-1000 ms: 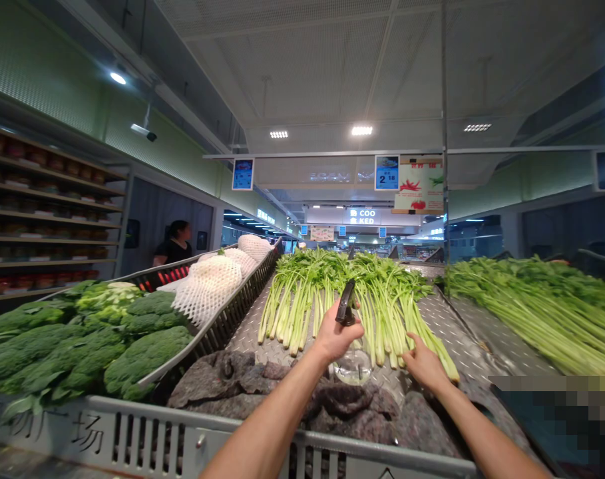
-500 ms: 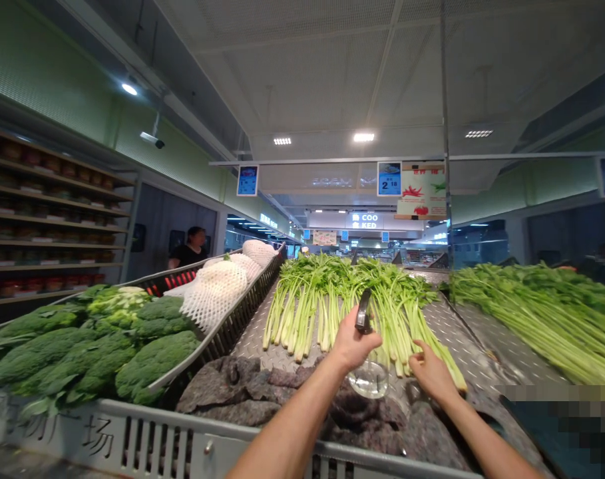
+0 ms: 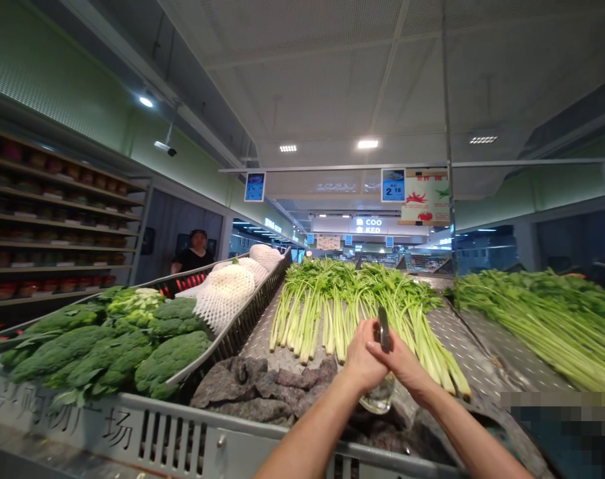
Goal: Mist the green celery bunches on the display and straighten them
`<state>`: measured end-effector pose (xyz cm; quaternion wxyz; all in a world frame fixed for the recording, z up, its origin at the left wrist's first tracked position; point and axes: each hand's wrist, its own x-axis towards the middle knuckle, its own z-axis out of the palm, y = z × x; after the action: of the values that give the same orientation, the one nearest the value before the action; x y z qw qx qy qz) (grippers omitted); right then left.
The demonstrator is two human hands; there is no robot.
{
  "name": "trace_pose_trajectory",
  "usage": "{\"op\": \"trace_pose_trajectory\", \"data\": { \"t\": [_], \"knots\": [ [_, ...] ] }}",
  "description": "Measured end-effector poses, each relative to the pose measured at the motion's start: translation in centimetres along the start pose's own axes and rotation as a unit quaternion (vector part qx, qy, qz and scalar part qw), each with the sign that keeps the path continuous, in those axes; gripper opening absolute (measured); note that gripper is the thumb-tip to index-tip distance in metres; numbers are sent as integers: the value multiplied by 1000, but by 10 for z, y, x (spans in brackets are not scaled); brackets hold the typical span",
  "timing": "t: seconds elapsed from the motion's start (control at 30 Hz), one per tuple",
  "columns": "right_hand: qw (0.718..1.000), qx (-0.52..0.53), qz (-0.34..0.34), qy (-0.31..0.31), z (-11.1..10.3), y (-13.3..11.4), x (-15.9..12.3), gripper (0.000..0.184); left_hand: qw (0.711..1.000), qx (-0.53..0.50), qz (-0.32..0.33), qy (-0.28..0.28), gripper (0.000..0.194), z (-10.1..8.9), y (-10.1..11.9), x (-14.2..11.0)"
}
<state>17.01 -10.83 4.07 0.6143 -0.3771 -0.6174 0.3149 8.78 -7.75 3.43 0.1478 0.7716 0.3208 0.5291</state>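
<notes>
A spray bottle with a black head and a clear body (image 3: 381, 401) is in both hands, over the near end of the celery. My left hand (image 3: 365, 356) is closed round its neck from the left. My right hand (image 3: 404, 362) has its fingers wrapped against the left hand and the bottle's head from the right. Between the forearms the lower part of the bottle shows, with what looks like clear liquid inside. Beyond the hands, bunches of celery (image 3: 312, 316) lie in a row, stalk ends toward me. Dark grey felt-like cloth (image 3: 247, 399) lies rumpled below.
On the left are broccoli heads (image 3: 107, 352) and pale produce in white foam nets (image 3: 225, 291), behind a black slatted divider (image 3: 262, 299). A grey crate edge (image 3: 252, 442) runs along the front. A mirror at right reflects celery. A person (image 3: 196, 253) stands far left.
My right hand has moved left from the celery stalks to the bottle and closed on it. The left hand and bottle have shifted slightly right and down. The view has turned slightly.
</notes>
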Motion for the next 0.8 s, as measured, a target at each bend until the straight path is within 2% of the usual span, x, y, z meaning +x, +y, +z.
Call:
{"op": "trace_pose_trajectory", "data": {
  "t": [0.1, 0.17, 0.23, 0.27, 0.33, 0.4, 0.53, 0.63, 0.8],
  "knots": [
    [999, 12, -12, 45, -5, 4, 2, 57, 998, -13, 43, -52, 57, 0, 2, -2],
    [996, 40, 4, 81, -12, 6, 5, 53, 991, -32, 79, -101, 71, -3, 4, -3],
    [991, 71, 35, 105, -21, 8, 7, 51, 987, -46, 93, -126, 75, -11, 4, -6],
    [989, 79, 47, 114, -27, 8, 9, 50, 988, -45, 83, -120, 72, -17, 2, -6],
    [987, 64, 53, 136, -41, 9, 12, 50, 996, -32, 36, -73, 67, -33, -7, -6],
    [983, 12, 31, 180, -58, 10, 15, 50, 1000, -14, -20, -2, 61, -52, -24, -5],
    [953, -132, -11, 272, -95, 15, 19, 50, 984, 40, -95, 148, 53, -91, -69, -2],
    [931, -180, -16, 318, -117, 20, 20, 48, 965, 81, -117, 222, 50, -112, -97, -5],
    [934, -161, -27, 318, -133, 31, 15, 41, 947, 80, -118, 288, 43, -128, -115, -8]
  ]
}}
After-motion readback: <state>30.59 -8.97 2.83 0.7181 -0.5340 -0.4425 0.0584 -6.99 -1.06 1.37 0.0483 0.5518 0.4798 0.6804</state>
